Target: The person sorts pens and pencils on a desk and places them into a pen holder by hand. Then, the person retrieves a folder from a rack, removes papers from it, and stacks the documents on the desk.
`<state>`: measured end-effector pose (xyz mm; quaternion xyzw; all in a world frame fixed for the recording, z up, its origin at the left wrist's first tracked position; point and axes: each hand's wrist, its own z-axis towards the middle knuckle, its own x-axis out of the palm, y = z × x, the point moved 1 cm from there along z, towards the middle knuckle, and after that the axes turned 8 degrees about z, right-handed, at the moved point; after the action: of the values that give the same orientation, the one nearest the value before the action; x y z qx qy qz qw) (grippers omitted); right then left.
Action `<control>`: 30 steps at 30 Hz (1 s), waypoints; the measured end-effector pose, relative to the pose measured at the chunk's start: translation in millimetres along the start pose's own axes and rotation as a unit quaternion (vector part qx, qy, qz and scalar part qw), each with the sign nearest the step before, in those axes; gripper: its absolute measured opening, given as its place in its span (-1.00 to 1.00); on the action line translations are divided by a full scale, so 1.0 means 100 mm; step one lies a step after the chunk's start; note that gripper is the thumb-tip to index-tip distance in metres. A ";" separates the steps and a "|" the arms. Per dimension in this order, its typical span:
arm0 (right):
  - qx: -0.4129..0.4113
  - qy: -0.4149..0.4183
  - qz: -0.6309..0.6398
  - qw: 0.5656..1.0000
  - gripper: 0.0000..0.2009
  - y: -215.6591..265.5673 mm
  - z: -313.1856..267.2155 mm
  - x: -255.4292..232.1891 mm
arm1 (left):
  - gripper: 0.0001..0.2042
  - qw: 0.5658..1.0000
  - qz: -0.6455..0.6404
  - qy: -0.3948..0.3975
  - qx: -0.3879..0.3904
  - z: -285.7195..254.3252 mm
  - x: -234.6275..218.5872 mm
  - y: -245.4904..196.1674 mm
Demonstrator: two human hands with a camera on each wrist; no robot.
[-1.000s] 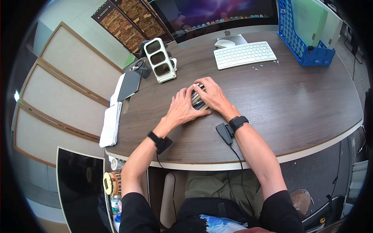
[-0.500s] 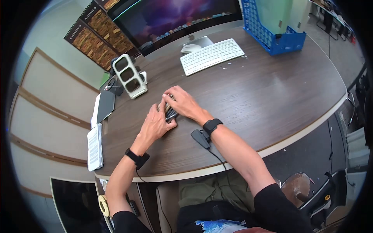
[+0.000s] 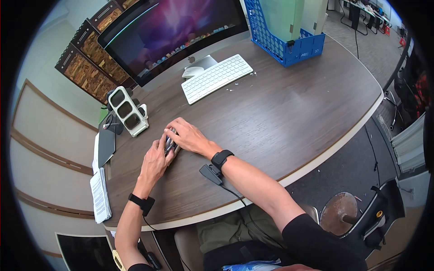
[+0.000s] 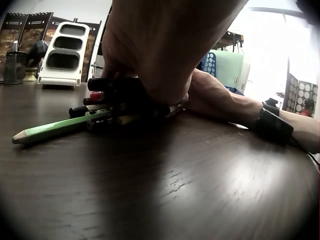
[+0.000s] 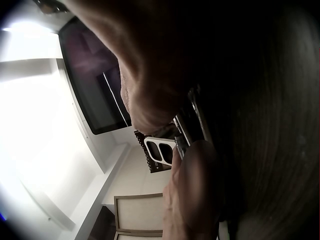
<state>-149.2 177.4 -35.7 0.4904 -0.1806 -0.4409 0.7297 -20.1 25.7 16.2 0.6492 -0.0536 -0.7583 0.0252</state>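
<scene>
A bundle of pens and pencils (image 3: pixel 170 145) lies on the brown desk, mostly covered by both hands. My left hand (image 3: pixel 153 163) grips it from the near left side, thumb toward me. From the far right, my right hand (image 3: pixel 186 136) curls over the top of the same bundle, its fingertips meeting the left fingers. In the left wrist view, a green pencil (image 4: pixel 57 129) sticks out farther than the others, its sharpened tip close over the desk. Several dark pen ends (image 4: pixel 82 111) show around it. The right wrist view shows only slivers of pens (image 5: pixel 182 129) between the hands.
A white three-slot holder (image 3: pixel 123 102) stands beyond the hands. Behind are a keyboard (image 3: pixel 217 79), a mouse (image 3: pixel 193 72) and a monitor (image 3: pixel 176 36). A blue file rack (image 3: pixel 304 50) stands at the back right. Papers (image 3: pixel 100 198) and a dark folder (image 3: pixel 107 147) lie along the left edge.
The head view has swung right, so the desk and hands appear farther left and lower. Both hands stay around the bundle, their fingers shifting slightly on it.
</scene>
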 end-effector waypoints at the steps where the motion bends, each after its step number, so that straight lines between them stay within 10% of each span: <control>1: 0.001 0.002 0.003 1.000 -0.60 0.00 0.00 0.00 | -0.28 1.000 0.000 -0.009 0.000 0.01 0.00 0.02; 18: -0.047 -0.024 -0.006 0.999 -0.61 0.00 0.03 0.00 | 0.22 0.990 -0.122 0.048 -0.047 -0.07 -0.05 0.00; 30: -0.019 -0.025 0.009 0.999 -0.61 -0.04 0.07 0.04 | 0.36 0.993 0.018 0.107 -0.054 -0.17 0.00 -0.12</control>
<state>-153.7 170.3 -36.6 0.4636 -0.1946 -0.4500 0.7380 -3.2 36.7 12.2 0.7235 -0.0208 -0.6854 0.0797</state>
